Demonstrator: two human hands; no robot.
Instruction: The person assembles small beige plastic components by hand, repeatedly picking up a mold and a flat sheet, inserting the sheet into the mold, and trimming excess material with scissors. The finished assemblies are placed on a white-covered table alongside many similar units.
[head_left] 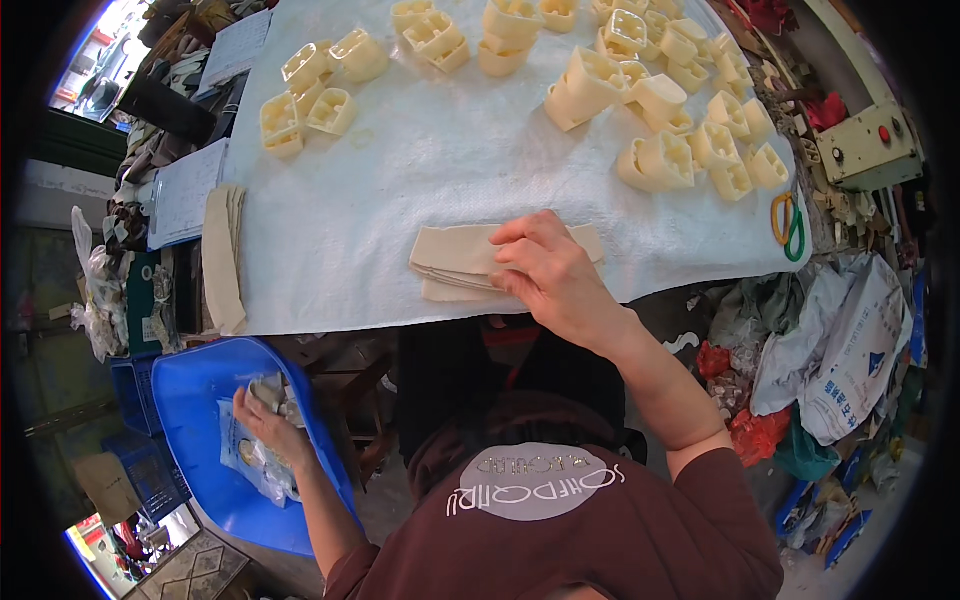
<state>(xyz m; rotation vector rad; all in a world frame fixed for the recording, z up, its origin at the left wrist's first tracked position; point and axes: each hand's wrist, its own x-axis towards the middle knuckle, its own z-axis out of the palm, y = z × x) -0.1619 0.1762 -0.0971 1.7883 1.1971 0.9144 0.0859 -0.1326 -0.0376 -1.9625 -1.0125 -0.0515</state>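
Fingers [517, 230] of the right hand [555, 278] are bent over strips [450, 248] on the surface [345, 225], any pinch unclear; edges are best kept flush. In the basin [192, 400], cloth [268, 389] is touched by the left hand [272, 427], its grip likewise unclear.

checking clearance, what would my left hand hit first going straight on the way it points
Past the greyish pieces at the left hand, it would probably meet the wall of the blue tub first, though depth is unclear.

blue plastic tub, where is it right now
In the head view, the blue plastic tub sits at lower left, by the near-left corner of the white-covered table, the left hand over it.
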